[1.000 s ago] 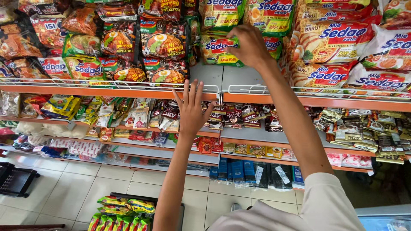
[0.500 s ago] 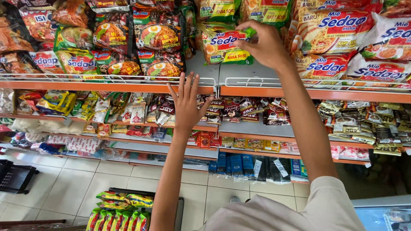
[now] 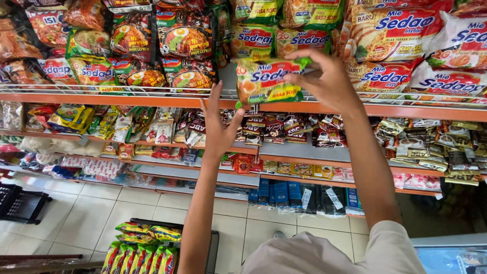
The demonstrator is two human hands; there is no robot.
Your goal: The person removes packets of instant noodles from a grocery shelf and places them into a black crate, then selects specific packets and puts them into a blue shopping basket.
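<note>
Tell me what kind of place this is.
Most likely a small grocery shop: orange-edged shelves packed with instant noodle packets and sachets. The right hand holds a green noodle packet; the left hand is open below it.

The right hand (image 3: pixel 324 81) has pulled a green noodle packet (image 3: pixel 266 81) off the top shelf (image 3: pixel 152 100); the packet now hangs in front of the shelf edge. The left hand (image 3: pixel 218 127) has risen, its fingertips now just beside the packet's lower left corner.
</note>
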